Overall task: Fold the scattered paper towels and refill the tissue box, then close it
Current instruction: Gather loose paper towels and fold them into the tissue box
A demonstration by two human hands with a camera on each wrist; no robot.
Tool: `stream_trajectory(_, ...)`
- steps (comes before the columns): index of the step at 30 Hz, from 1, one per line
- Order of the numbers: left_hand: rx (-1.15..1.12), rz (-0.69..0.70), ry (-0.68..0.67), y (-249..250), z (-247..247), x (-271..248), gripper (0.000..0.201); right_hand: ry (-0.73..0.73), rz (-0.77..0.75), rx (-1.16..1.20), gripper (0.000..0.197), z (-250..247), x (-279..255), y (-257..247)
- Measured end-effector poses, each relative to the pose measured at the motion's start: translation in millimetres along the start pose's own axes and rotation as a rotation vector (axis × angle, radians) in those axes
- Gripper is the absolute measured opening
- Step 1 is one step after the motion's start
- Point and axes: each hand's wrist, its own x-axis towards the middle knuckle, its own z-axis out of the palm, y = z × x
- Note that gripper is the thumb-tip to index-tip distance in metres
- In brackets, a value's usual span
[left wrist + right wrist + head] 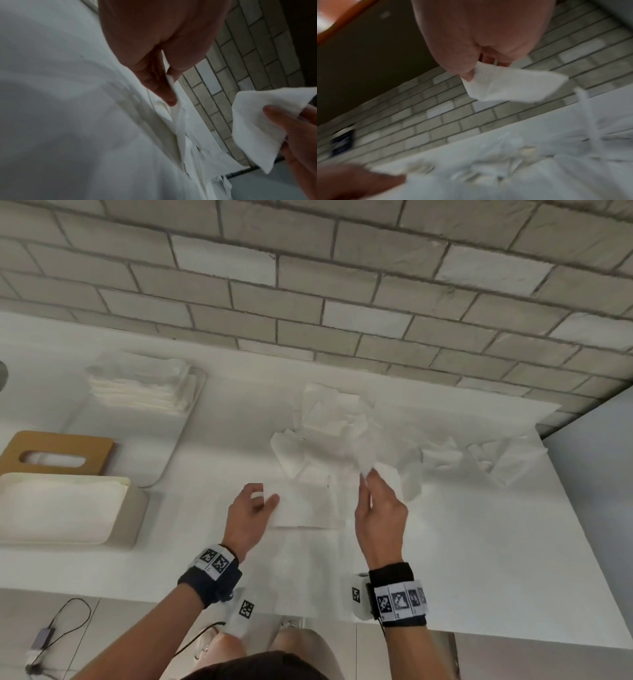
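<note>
A flat paper towel [305, 505] lies on the white counter [462, 542] in front of me. My left hand [265, 498] pinches its left edge between thumb and fingers, which the left wrist view shows close up on the left hand [169, 88]. My right hand [368, 477] pinches a corner of another white towel [368, 460] and holds it lifted above the counter; in the right wrist view that towel [513, 85] hangs from the right hand [481, 67]. The cream tissue box [65, 508] stands open at the left, its wooden slotted lid [58, 453] lying behind it.
Several crumpled towels [329, 422] lie scattered across the middle and right of the counter [486, 453]. A white tray [178, 440] at the back left carries a stack of folded towels [140, 388]. A brick wall runs along the back.
</note>
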Motion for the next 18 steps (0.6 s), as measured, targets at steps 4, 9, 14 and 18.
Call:
stream_trajectory(4,0.012,-0.081,-0.059,-30,-34,-4,0.045,-0.515,-0.224,-0.092,0.082,54,-51,-34)
stream_trajectory(9,-0.071,-0.18,-0.117,-50,-56,-4,0.04,-1.011,-0.124,-0.193,0.093,96,-101,-50)
stream_trajectory(14,-0.05,-0.192,-0.186,-52,-69,-1,0.039,-1.039,-0.11,-0.232,0.077,104,-102,-58)
stream_trajectory(18,-0.044,-0.224,-0.227,-46,-72,0,0.035,-1.037,-0.198,-0.241,0.092,102,-99,-61)
